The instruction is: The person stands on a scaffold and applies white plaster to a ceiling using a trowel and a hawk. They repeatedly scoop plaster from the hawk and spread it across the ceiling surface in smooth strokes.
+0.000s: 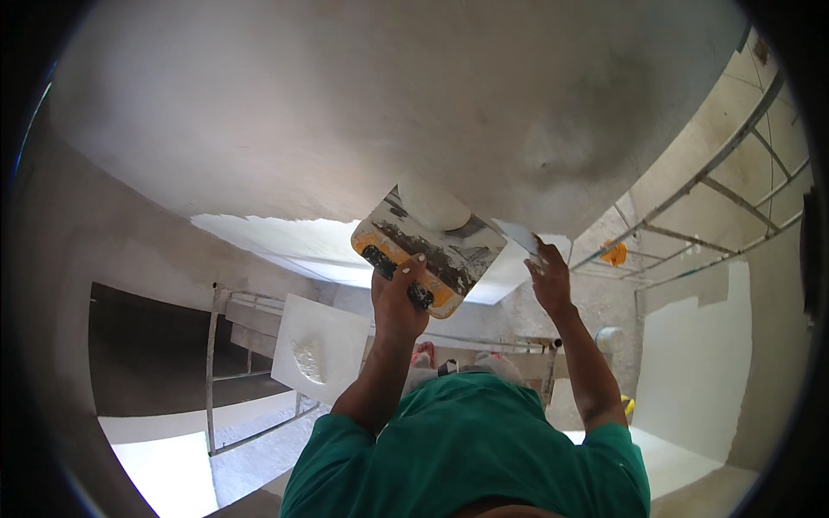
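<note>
My left hand (401, 302) is closed on a wide plastering blade (449, 269) by its yellow-and-black handle. Dark smears mark the metal of the blade, and a smooth mound of white putty (432, 207) sits along its far edge. To the right, my right hand (549, 274) grips a putty knife (518, 235), whose pale blade tilts toward the wide one, a small gap apart. The fingers hide the knife's handle. Beyond both tools rises a grey plastered wall (345, 112), with a bright white coated band (302, 242) low on it.
Metal scaffold frames stand at the right (717, 186) and the lower left (211, 371). A white board (319, 350) bearing a lump of putty lies left of my left forearm. A white bucket (610, 338) and an orange coil (614, 254) are at the right.
</note>
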Motion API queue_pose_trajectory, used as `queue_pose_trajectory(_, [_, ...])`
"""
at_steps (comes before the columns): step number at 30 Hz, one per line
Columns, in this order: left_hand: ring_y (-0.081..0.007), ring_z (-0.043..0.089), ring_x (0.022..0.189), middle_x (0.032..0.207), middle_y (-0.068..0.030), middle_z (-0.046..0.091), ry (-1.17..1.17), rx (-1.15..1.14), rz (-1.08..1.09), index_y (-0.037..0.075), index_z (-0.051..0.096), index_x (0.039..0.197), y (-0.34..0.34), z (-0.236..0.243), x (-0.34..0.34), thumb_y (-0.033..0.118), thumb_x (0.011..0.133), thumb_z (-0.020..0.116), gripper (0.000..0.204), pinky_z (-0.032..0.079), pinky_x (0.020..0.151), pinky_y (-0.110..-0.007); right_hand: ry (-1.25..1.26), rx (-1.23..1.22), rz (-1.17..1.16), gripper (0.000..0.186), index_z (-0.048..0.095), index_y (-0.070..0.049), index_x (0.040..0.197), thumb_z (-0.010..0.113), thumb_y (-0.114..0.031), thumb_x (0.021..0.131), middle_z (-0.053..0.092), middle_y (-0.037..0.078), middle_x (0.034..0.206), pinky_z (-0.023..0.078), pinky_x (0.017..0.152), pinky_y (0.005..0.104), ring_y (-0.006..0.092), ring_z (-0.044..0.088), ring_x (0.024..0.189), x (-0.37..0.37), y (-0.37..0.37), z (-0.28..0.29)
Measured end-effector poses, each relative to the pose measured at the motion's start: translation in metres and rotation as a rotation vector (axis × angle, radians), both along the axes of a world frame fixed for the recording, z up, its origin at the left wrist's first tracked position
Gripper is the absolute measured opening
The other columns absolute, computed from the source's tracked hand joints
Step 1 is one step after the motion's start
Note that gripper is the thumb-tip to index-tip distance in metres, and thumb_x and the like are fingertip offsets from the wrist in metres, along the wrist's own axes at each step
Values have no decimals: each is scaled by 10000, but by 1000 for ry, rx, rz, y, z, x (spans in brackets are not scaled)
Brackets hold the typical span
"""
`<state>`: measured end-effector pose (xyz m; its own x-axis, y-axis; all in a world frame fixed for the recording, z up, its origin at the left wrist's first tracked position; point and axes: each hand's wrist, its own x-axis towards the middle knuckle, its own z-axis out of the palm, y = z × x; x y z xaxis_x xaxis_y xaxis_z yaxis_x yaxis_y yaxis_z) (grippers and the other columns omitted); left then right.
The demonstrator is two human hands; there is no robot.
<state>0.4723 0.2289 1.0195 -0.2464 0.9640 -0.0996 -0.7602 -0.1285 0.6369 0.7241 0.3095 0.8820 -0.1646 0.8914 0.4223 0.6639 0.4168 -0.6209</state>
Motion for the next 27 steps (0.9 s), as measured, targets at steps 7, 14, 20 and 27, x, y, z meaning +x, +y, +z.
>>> queue_pose_trajectory(7, [-253,574,993,1066,-139,550,25,47,211,-58,412,1199,2,-17,-8,-85,756,567,470,471,883,-383,-133,-199,-128,466,611,-67,1131,713,-229,706,659,192,864,522,730,410,352,637,816,34,-8,87])
queue_pose_trajectory(14, [-242,573,966,1039,-137,550,6,136,332,-64,439,1157,9,-11,-21,-87,756,558,418,478,853,-360,-106,-52,-49,394,657,-91,1025,738,-183,651,669,157,865,517,725,375,321,645,811,89,21,141])
queue_pose_trajectory(20, [-255,590,911,1013,-143,547,22,166,490,-69,449,1122,12,-7,-18,-43,734,559,404,496,813,-371,-189,98,15,364,664,-40,944,767,-155,614,654,153,865,500,721,379,330,633,810,113,59,172])
queue_pose_trajectory(27, [-260,591,906,963,-139,558,57,172,557,-85,478,1089,12,-2,-7,-21,736,540,364,498,805,-365,-128,189,110,414,608,4,897,820,-76,550,589,129,929,493,763,374,319,601,876,148,91,177])
